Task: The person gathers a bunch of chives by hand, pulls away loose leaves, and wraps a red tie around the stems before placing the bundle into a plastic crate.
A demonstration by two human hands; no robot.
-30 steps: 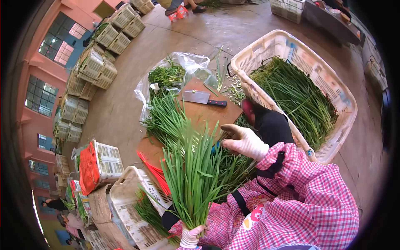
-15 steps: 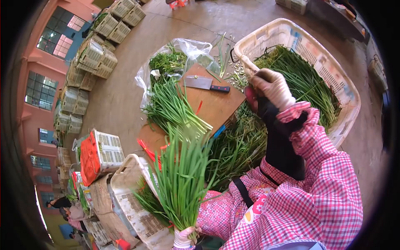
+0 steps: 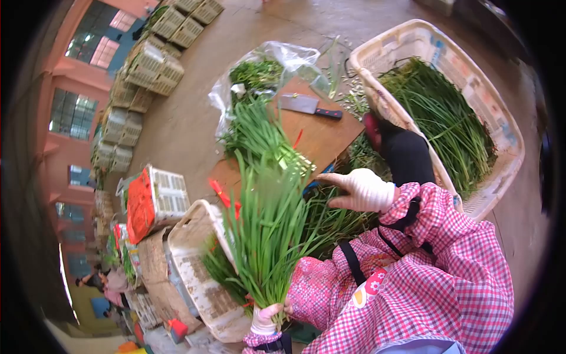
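Head view: we hold the green bunch (image 3: 265,236) by one end in our left fingers (image 3: 271,311), ideally snug without crushing, our right fingers (image 3: 339,179) spread empty near the board (image 3: 333,137).

Bare tabletop (image 3: 330,137) leaves a passage between the cleaver (image 3: 309,106) and the lying greens (image 3: 254,133), broken by a red tie (image 3: 298,139). The held greens (image 3: 268,236) block its near side; a dark-clad leg (image 3: 408,154) and the crate wall (image 3: 425,141) bar the right.
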